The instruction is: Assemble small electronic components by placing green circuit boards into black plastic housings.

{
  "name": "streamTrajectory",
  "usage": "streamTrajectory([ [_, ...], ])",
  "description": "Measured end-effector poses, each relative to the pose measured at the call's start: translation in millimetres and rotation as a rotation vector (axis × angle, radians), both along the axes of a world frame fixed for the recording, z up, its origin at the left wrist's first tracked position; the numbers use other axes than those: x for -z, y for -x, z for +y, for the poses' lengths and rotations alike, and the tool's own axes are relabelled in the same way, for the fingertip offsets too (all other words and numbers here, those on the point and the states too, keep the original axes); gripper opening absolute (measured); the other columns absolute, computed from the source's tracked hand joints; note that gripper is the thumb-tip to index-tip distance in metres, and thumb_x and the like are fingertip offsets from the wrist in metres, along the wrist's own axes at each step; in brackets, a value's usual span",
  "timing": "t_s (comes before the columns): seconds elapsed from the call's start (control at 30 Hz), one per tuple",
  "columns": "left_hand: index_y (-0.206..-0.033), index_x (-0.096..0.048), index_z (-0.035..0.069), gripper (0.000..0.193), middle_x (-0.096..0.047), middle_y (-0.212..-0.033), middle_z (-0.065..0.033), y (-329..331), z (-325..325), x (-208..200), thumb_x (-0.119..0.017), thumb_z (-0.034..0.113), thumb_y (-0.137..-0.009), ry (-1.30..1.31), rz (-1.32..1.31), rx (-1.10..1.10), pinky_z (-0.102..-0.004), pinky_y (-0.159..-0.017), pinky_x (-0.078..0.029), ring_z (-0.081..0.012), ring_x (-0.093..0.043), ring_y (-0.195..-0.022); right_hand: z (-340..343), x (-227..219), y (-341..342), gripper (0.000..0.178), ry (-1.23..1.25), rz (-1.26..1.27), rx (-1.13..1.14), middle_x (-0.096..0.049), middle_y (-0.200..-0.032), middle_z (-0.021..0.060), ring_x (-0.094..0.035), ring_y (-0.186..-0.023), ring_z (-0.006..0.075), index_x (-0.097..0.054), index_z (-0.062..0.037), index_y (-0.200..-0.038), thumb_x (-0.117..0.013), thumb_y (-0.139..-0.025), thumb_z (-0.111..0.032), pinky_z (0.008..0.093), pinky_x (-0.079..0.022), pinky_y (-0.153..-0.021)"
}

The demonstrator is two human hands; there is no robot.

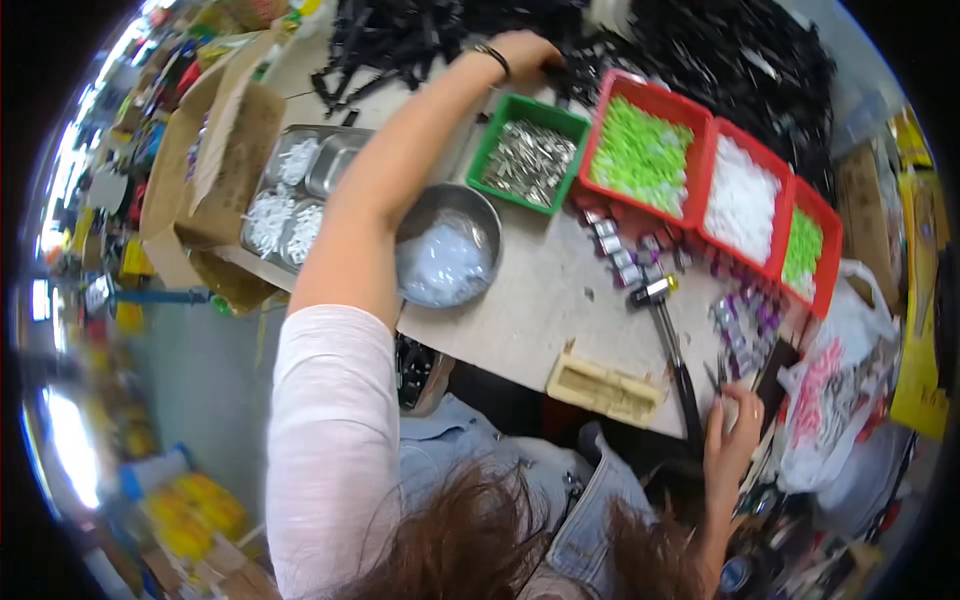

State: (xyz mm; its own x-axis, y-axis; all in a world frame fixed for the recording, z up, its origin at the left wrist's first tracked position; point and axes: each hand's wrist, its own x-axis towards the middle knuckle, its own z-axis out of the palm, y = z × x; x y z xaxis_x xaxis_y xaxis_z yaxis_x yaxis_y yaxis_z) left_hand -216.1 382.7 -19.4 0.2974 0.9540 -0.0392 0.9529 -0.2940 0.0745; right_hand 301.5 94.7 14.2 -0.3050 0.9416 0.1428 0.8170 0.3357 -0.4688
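My left hand (525,52) reaches across to the far side of the table. Its fingers curl down at the edge of a heap of black plastic parts (740,65), and their tips are hidden. Low on the right, my right hand (735,430) is closed round a small dark pointed piece (716,376), too small to name. Beside that hand lies a hammer (672,335) with a black grip. Left of the hammer, a cream-coloured block fixture (605,388) with a hollow rests at the near table edge. Small purple-and-silver parts (740,325) are scattered beyond the right hand.
A green bin (556,118) holds metal pins; three joined red bins (705,170) hold green and white pieces. Under my left arm stand a metal bowl (490,215) of clear plastic and a compartment tray (335,165) with white parts. Cardboard (225,150) lies left, a plastic bag (840,370) right.
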Motion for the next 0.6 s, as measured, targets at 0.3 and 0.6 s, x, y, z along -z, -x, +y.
streamTrajectory([
  [0.3, -0.117, -0.066, 0.017, 0.037, -0.069, -0.104, -0.0116, -64, -171, -79, -0.061, 0.002, -0.084, -0.395, -0.44, 0.168, -0.0334, -0.076, -0.054, -0.0281, -0.066, -0.092, 45, 17, 57, 0.025, -0.021, 0.149, -0.207, -0.063, -0.099, 0.0164, -0.061, -0.091, 0.0356, -0.062, -0.001, -0.102, -0.069, -0.078, 0.001, 0.0386, -0.049, -0.08],
  [0.6, -0.117, -0.065, 0.009, 0.041, -0.064, -0.12, -0.0075, -233, -381, 7, -0.061, 0.002, -0.077, -0.328, -0.649, 0.202, -0.0397, -0.1, -0.044, -0.0265, -0.058, -0.116, 94, 9, 43, 0.024, -0.037, -0.13, -0.136, -0.061, -0.095, 0.0199, -0.059, -0.095, 0.0378, -0.06, -0.0042, -0.101, -0.067, -0.078, -0.009, 0.0446, -0.048, -0.08],
])
